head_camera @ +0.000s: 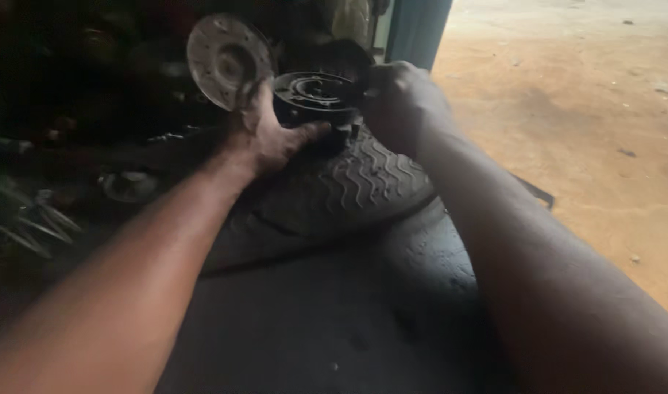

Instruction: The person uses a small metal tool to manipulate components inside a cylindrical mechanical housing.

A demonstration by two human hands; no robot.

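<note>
Left hand (272,138) grip holds the round dark housing (315,98) on the tyre (348,186); right hand (399,102) grip closed at its rim.

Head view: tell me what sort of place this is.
Probably a roadside repair workshop: a worn tyre serves as a rest, a round dark metal part sits on it, and bare dirt ground lies outside.

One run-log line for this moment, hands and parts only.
left hand: holds round dark metal part and grey disc | right hand: on the part's right rim | part over ribbed tyre | sandy ground right
</note>
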